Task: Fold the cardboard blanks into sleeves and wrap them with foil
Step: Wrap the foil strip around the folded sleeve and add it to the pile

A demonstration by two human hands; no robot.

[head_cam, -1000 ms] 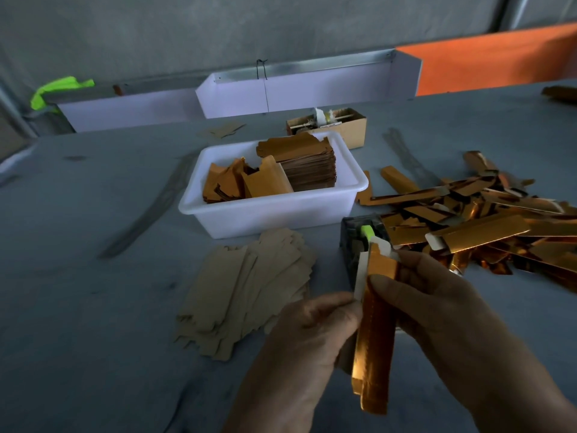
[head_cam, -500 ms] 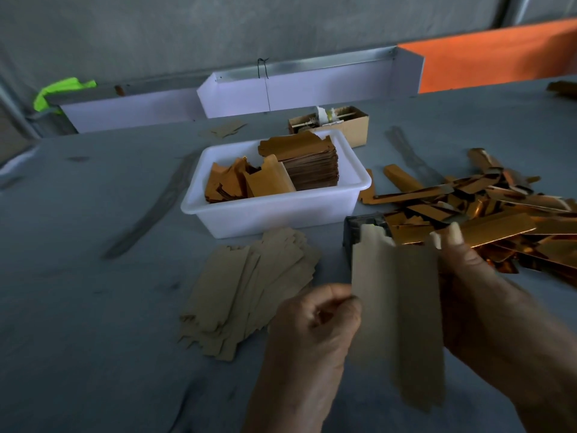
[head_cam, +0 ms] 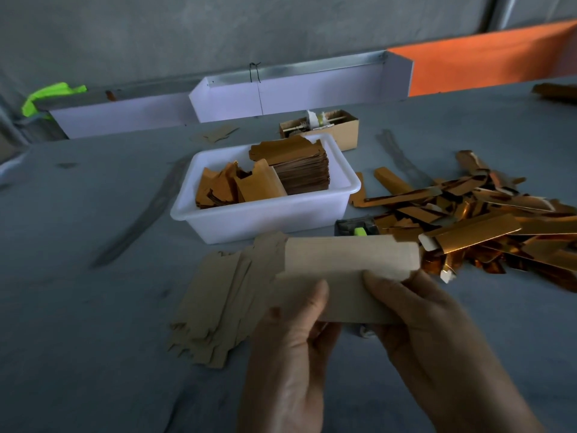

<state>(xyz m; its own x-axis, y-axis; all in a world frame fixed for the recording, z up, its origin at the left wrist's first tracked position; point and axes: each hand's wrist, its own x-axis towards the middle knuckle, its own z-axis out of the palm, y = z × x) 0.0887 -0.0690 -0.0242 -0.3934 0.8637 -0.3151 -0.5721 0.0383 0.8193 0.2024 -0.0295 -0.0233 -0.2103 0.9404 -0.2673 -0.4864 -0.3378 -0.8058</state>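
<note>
Brown cardboard blank (head_cam: 349, 267) is up off the table, held flat-ish between both hands just in front of the white plastic tub (head_cam: 265, 214), plain side facing the camera. Its long axis runs side to side, roughly parallel to the tub's near wall, notched end out to the left and the stepped tab end out to the right. A crease line runs along that same long axis, with the upper panel catching more light than the lower one.

Left hand (head_cam: 290, 348) comes up from below, thumb pressed onto the lower panel near the middle, other fingers hidden behind the card, so it's a pinch. Right hand (head_cam: 421, 323) does the same thing just to the right, thumb on the front face and the rest tucked behind. The two thumbs sit close together, both below the crease.

So the fold looks like it has to happen along the long axis, upper panel rolling over or back around that crease. Neither hand is really nearer; both are already on it, though the free ends stick out past the grips on each side and could flop.

Pile of bare blanks (head_cam: 218, 304) lies left of the hands, in front of the tub, and the heap of copper foil-wrapped sleeves (head_cam: 487, 220) sits right of the tub.
</note>
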